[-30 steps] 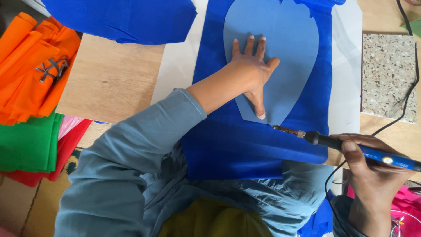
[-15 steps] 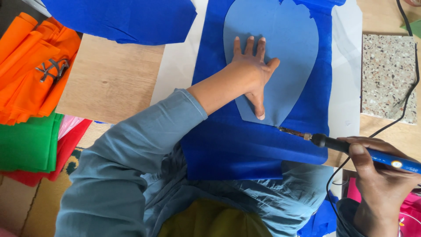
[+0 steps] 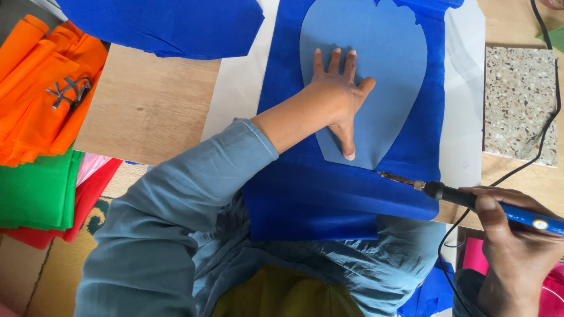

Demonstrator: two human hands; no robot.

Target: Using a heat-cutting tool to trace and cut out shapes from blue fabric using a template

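Your left hand (image 3: 338, 103): flat, fingers spread, pressing down on a light blue heart-shaped template (image 3: 382, 64). The thumb points toward the template's lower tip.

Your right hand (image 3: 517, 240): closed around a blue-handled hot cutting pen (image 3: 470, 199). Its metal tip rests on the cloth just beside the template's lower right edge, near your left thumb.

Blue fabric (image 3: 317, 194): lies under the template, running from the far edge of the view down over the near edge of the worktop (image 3: 147, 105) to your lap. A white sheet (image 3: 464, 117) lies beneath it and shows on both sides.

Black cord (image 3: 543, 117): runs from the top right corner, down past the speckled stone slab (image 3: 517, 100), toward your right wrist.

Speckled stone slab: on the worktop, right of the white sheet, apart from the fabric.

Second blue fabric piece (image 3: 164, 23): at the far left of the worktop, apart from the working piece.

Orange cloth stack (image 3: 41, 88): left edge, with a dark metal clip (image 3: 67, 91) lying on it. Green cloth (image 3: 35, 194) and red cloth (image 3: 82, 205) lie folded below it.

Pink cloth (image 3: 479, 267): lower right, partly hidden behind your right hand.
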